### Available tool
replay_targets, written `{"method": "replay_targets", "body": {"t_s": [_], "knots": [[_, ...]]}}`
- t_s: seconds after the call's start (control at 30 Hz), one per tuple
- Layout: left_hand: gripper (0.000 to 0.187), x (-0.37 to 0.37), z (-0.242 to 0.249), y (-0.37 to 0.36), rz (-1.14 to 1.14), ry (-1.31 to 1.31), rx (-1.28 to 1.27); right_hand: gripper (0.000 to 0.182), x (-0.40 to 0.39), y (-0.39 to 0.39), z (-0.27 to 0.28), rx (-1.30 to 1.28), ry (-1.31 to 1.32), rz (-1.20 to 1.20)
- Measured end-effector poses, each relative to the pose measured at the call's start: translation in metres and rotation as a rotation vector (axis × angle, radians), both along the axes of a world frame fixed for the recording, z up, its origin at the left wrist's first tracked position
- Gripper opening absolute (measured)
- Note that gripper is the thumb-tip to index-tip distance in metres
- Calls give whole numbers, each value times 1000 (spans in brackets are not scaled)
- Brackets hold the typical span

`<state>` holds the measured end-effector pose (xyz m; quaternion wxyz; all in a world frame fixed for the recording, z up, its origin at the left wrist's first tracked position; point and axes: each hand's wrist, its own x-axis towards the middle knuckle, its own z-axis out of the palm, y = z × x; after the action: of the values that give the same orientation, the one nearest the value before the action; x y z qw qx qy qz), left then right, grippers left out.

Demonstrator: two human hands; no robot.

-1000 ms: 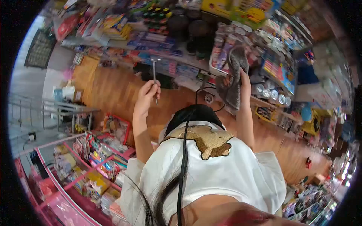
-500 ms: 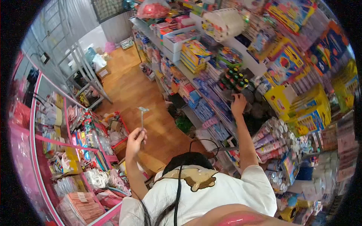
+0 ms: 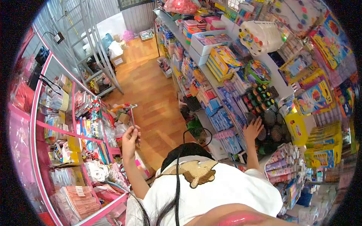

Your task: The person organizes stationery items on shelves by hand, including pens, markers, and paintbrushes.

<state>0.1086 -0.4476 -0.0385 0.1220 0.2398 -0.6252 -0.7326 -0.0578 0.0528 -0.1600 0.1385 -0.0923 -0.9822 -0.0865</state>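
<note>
My left hand (image 3: 131, 138) is closed around the lower end of a thin silver stick with a short crosspiece (image 3: 132, 116), held upright over the floor beside the left shelves. My right hand (image 3: 253, 129) reaches to the right-hand shelf, fingers spread and palm down over dark rounded items (image 3: 269, 117) packed close together. Just behind those items stand rows of small dark bottles with coloured caps (image 3: 260, 98). Rolled packs in pink and purple (image 3: 281, 165) sit nearer to me, below the right hand.
Pink-framed shelving (image 3: 52, 130) full of packets runs along my left. A metal ladder (image 3: 96, 49) leans at the far left. Boxed goods, including a yellow-and-blue stack (image 3: 222, 64), line the right shelf. Wooden floor (image 3: 149, 90) lies between, and hanging packs (image 3: 315, 98) crowd the right.
The view has swung, so the shelves appear farther right. My right hand's fingers have spread out over the dark items. My left hand still holds the stick, now slightly tilted and lower.
</note>
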Motion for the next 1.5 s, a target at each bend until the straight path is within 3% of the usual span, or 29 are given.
{"method": "replay_targets", "body": {"t_s": [0.1,0.13,0.2,0.23,0.27,0.33,0.37,0.43,0.53,0.63,0.67,0.77,0.9,0.93,1.07,1.17,1.27,1.4,1.5], "knots": [[17,-10,-16,-11,100,-84,-25,50,0,-49,22,-197,349,36],[19,-15,-22,-12,146,-48,-115,46,-8,-69,18,-334,396,153],[20,-26,-54,-23,180,23,-47,38,-26,-113,8,-601,479,393],[20,-38,-74,-27,183,57,-13,33,-31,-146,24,-727,414,554],[20,-58,-96,-28,214,46,-35,26,-50,-171,3,-885,447,690],[22,-93,-142,-27,281,-10,-102,22,-77,-219,-34,-1107,302,693],[22,-117,-161,-29,247,0,-81,22,-96,-242,-65,-1146,379,792],[24,-146,-194,-27,142,-47,-31,23,-114,-281,-103,-1437,153,778],[27,-193,-217,-33,-27,-125,107,31,-128,-320,-101,-1492,-208,860],[27,-231,-210,-43,-303,-132,166,37,-153,-355,-86,-1297,-293,1014],[26,-247,-197,-50,-382,-202,141,46,-163,-370,-86,-1266,-247,1047],[25,-296,-195,-73,-556,-186,235,49,-206,-405,-71,-950,-115,1177],[24,-371,-181,-120,-767,-78,89,47,-263,-448,-85,-925,-31,1031],[22,-392,-179,-133,-807,-14,-39,44,-277,-463,-95,-1074,-12,1001],[21,-465,-133,-176,-1090,-84,-55,49,-321,-506,-71,-1032,138,830],[21,-514,-123,-186,-1243,-14,-72,52,-354,-514,-44,-897,251,780],[25,-558,-111,-183,-1390,85,-181,44,-382,-507,-19,-694,385,703],[33,-597,-87,-171,-1466,159,198,36,-408,-473,25,-521,498,610],[33,-634,-87,-160,-1492,333,156,33,-430,-447,62,-441,647,567]]}}
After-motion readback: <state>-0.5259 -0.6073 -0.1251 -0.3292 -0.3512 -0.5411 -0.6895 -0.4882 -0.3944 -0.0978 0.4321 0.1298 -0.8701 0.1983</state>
